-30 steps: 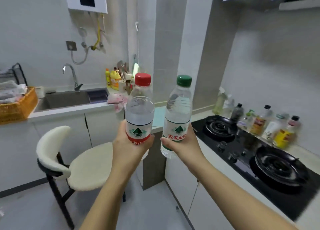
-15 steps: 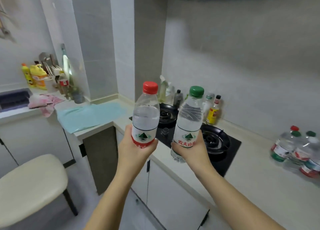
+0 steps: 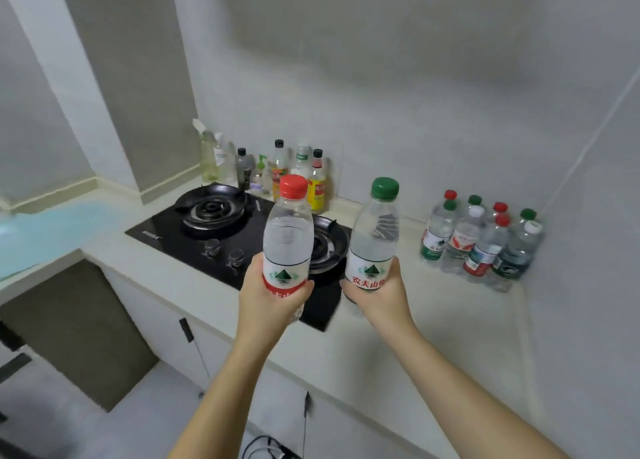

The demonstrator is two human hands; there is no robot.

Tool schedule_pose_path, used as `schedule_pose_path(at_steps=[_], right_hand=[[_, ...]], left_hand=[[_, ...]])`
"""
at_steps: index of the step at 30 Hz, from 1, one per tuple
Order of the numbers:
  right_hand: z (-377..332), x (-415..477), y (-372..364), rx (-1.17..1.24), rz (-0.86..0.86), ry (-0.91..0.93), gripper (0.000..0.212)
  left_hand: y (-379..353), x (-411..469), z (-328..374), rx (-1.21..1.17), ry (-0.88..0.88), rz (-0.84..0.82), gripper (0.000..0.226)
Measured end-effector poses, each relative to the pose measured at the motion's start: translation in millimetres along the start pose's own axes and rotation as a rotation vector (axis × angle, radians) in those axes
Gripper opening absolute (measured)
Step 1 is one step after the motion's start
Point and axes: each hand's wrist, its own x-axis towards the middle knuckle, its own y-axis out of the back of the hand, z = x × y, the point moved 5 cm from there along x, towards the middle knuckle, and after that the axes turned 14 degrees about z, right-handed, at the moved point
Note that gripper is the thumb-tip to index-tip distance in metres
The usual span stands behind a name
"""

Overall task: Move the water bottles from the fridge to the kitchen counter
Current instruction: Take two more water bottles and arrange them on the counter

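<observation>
above the front edge of the tabletop, beside the black gas hob, a person holds two water bottles upright, one in each hand. the left grip is wrapped round the lower label of the red-capped bottle, fingers curled about it. the right grip is closed the same way round the green-capped bottle. both bottles are in the air, apart from each other and off the surface. the red one is over the hob's near corner, the green one roughly over the hob's right edge, next to the bare pale stretch. holding them low on the body keeps the caps up and the bases free for setting down, i'd say. in the back corner a cluster of water bottles stands packed close to the wall. the open patch in front of it looks the sensible landing place, away from the burners. a row of sauce bottles lines the wall behind the hob.
</observation>
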Motion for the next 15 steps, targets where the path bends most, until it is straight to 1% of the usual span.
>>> schedule_pose_path(at_steps=[6, 9, 15], right_hand=[[58, 36, 51, -0.090, 0.145, -0.089, 0.057], [89, 54, 67, -0.115, 0.222, -0.144, 0.056], [148, 94, 77, -0.134, 0.347, -0.291, 0.059]], left_hand=[[-87, 0, -31, 0.047, 0.086, -0.189, 0.047], [-132, 6, -50, 0.081, 0.103, -0.302, 0.051], [-213, 26, -94, 0.118, 0.151, -0.490, 0.051]])
